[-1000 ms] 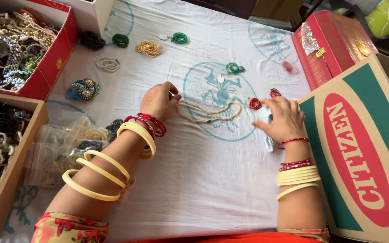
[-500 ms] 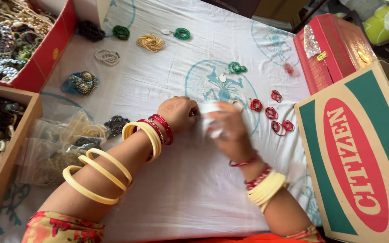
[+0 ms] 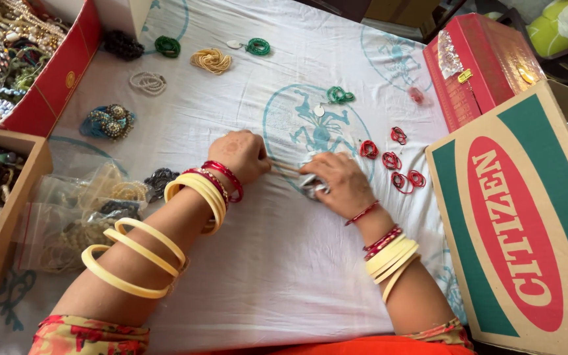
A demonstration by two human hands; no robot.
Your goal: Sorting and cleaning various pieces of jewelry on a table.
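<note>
1. A white cloth [image 3: 284,263] printed with teal figures covers the worktop, seen from above.
2. At the far left, a red box [image 3: 54,79] and a wooden tray [image 3: 8,217] hold heaps of jewellery; clear plastic bags [image 3: 73,210] of beads lie just beside the tray.
3. Coils of green, cream and white beads [image 3: 212,60] lie along the far edge.
4. The left hand [image 3: 241,154], wrist stacked with cream and red bangles, rests on the cloth, its fingers pressed together, pinching one end of a thin pale strand [image 3: 285,169].
5. The right hand [image 3: 336,184] meets it at the middle of the cloth, fingers curled on the strand's other end and on a small clear packet [image 3: 311,187] beneath.
6. Red bead loops [image 3: 392,161] lie just right of that hand.
7. A red carton [image 3: 488,59] and a large cardboard box [image 3: 527,223] stand at the right edge.
</note>
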